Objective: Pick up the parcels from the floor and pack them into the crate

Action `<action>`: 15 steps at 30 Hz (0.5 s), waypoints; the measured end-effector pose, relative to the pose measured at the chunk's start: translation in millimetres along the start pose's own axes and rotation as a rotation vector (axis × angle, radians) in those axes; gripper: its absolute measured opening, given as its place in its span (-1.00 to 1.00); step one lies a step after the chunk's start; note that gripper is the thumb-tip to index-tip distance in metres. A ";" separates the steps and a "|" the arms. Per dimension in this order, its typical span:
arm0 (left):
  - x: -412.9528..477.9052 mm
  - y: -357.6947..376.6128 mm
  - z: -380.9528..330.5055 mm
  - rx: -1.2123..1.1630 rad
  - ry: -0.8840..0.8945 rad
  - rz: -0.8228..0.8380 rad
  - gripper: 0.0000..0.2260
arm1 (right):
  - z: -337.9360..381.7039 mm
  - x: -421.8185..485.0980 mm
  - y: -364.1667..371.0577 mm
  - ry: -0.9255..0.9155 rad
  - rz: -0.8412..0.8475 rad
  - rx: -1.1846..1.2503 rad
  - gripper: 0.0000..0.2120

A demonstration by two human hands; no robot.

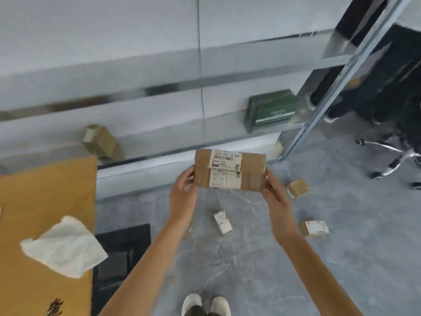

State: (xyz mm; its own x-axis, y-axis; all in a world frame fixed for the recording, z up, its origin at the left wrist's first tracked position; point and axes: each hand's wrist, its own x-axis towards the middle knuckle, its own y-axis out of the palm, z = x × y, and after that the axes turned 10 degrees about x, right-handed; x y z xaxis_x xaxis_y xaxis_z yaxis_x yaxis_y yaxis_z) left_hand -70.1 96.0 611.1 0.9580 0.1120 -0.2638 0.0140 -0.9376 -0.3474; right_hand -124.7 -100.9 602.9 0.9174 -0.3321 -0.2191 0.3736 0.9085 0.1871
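A: Now, first entry?

B: Taped cardboard parcel [230, 171], brown, with two white barcode labels on its upper face. It is held level in the air above the grey marbled floor [341, 258], close to the foot of the wall.

A: Hands?

B: Left hand [183, 192] grips the parcel's left end, fingers curled round it. Right hand [274, 195] grips the right end the same way. Both forearms reach forward from the bottom edge.

A: Parcels lying loose?

B: Four.
- Small brown parcel [298, 188], on the floor just beside the right hand.
- Small white-topped parcel [223, 222], on the floor below the held one, between the forearms.
- Small labelled parcel [314, 228], on the floor right of the right forearm.
- Tilted parcel [100, 142], leaning against the wall at the left, well apart from the others.

A: Surroundings?

B: Wooden worktop [45, 201], left, carrying a crumpled white sheet [63, 247]. Dark box-like object [123, 254] on the floor just beside the worktop; its kind cannot be told. Green box [272, 110] low against the wall, beyond the held parcel. Slanting metal post [341, 87] right of that. Office chair [396, 160], chrome star base on castors, far right. Pale shoes [206, 304] at the bottom edge.
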 end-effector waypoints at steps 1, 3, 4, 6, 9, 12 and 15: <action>-8.9 -11.4 -36.0 -0.013 0.055 -0.015 -0.63 | 35.6 -5.1 4.6 -0.049 0.006 0.020 -0.52; -28.6 -35.0 -100.6 -0.038 0.175 -0.028 -0.63 | 101.5 -17.3 13.2 -0.160 0.029 0.042 -0.51; -40.2 -47.5 -128.7 -0.055 0.236 -0.028 -0.65 | 131.6 -24.8 16.4 -0.221 0.046 0.055 -0.50; -64.8 -72.1 -175.2 -0.085 0.359 -0.035 -0.69 | 183.7 -41.7 20.2 -0.323 0.090 0.091 -0.50; -108.3 -110.6 -225.5 -0.122 0.533 -0.079 -0.79 | 246.0 -80.1 22.6 -0.456 0.165 0.088 -0.55; -153.6 -142.4 -251.3 -0.154 0.626 -0.118 -0.81 | 284.7 -133.3 29.2 -0.593 0.213 0.060 -0.66; -194.4 -167.6 -250.0 -0.165 0.642 -0.149 -0.73 | 291.5 -187.7 41.4 -0.646 0.208 0.034 -0.63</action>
State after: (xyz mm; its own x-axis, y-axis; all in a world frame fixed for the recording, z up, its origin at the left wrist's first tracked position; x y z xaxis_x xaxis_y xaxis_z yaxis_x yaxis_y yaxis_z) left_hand -187.1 149.0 945.5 0.9219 0.0741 0.3802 0.1537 -0.9709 -0.1835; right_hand -241.6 -74.8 930.9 0.8646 -0.2453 0.4385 0.1747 0.9650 0.1955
